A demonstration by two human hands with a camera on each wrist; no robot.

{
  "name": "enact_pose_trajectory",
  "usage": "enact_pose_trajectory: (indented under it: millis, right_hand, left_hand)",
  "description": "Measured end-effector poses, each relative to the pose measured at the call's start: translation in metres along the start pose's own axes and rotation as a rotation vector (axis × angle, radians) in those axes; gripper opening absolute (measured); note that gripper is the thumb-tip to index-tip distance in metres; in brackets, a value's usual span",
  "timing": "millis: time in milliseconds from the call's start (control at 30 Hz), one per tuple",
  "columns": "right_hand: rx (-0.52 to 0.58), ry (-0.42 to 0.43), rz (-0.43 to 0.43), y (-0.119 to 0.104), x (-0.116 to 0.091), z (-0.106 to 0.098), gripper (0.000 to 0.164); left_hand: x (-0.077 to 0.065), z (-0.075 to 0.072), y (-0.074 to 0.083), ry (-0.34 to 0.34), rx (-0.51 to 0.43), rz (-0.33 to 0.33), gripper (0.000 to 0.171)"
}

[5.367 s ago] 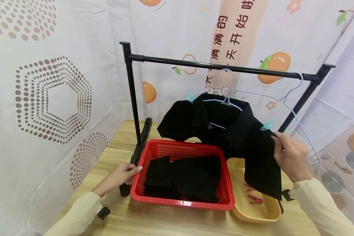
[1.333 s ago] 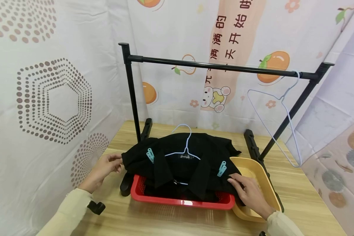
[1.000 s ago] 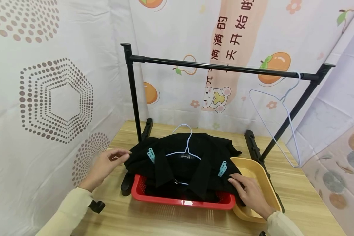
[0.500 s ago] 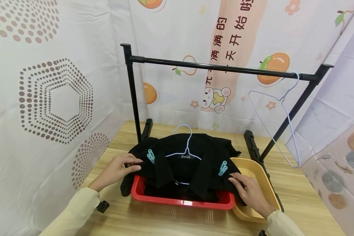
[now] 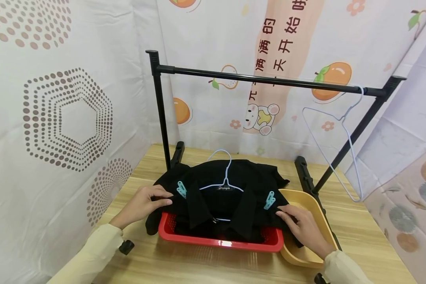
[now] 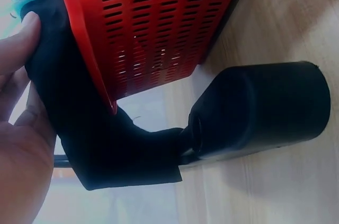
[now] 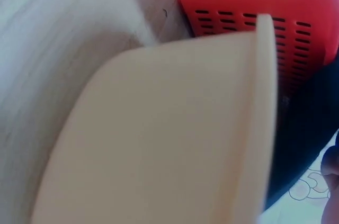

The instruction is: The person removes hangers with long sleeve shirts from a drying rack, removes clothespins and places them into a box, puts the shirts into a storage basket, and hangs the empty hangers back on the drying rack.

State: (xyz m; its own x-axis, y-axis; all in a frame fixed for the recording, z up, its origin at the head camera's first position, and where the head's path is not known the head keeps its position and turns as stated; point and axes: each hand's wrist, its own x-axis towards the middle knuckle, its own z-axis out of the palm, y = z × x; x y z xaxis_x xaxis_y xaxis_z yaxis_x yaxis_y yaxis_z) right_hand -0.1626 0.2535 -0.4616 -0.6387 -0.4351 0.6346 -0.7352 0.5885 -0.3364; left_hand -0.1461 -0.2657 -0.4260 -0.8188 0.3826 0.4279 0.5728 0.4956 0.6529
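A black collared shirt [image 5: 220, 205] lies spread over the red basket [image 5: 220, 243], a light blue hanger [image 5: 226, 173] inside its neck with the hook toward the back. Teal clothespins sit on both shoulders, one at left [image 5: 181, 189], one at right [image 5: 270, 200]. My left hand [image 5: 145, 203] pinches the shirt just outside the left clothespin; in the left wrist view the sleeve [image 6: 106, 144] hangs beside the basket's wall. Between thumb and fingers of my right hand [image 5: 303, 227] is the other sleeve, over the yellow basin [image 5: 305, 258]. Part of the basket's contents is hidden beneath the shirt.
A black clothes rack spans the back, its rail [image 5: 248, 78] carrying a bare blue hanger [image 5: 349, 138] at the right end. The rack's feet [image 5: 301, 173] stand on the wooden table [image 5: 198, 272], behind the basin and left of the basket. Printed curtains surround it.
The right hand has lowered the shirt from near the rail onto the basket. My left hand left the basket rim, held the sleeve end, let go, and now pinches farther right, near the clothespin.
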Motion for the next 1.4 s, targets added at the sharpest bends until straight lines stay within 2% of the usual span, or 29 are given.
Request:
enact_pose_trajectory:
  millis: [200, 367, 567, 967, 1167, 1400]
  right_hand:
    - [0.031, -0.053, 0.002, 0.002, 0.01, -0.006, 0.03]
    - [0.05, -0.062, 0.017, -0.002, 0.023, -0.014, 0.033]
    - [0.087, -0.101, 0.071, -0.014, 0.038, -0.021, 0.038]
    - [0.167, -0.112, 0.205, -0.026, 0.048, -0.021, 0.023]
    - [0.179, -0.085, 0.135, -0.03, 0.05, -0.019, 0.022]
    - [0.157, -0.003, 0.024, -0.032, 0.054, -0.014, 0.032]
  left_hand:
    - [-0.001, 0.002, -0.003, 0.008, -0.012, 0.012, 0.02]
    - [0.0, 0.002, -0.003, 0.016, -0.044, 0.002, 0.02]
    - [0.001, 0.003, -0.003, 0.021, -0.068, -0.016, 0.019]
    - [0.001, 0.004, -0.003, 0.025, -0.073, 0.0, 0.019]
    - [0.0, 0.004, -0.003, 0.029, -0.074, -0.002, 0.019]
    - [-0.002, 0.005, -0.005, 0.031, -0.078, -0.011, 0.019]
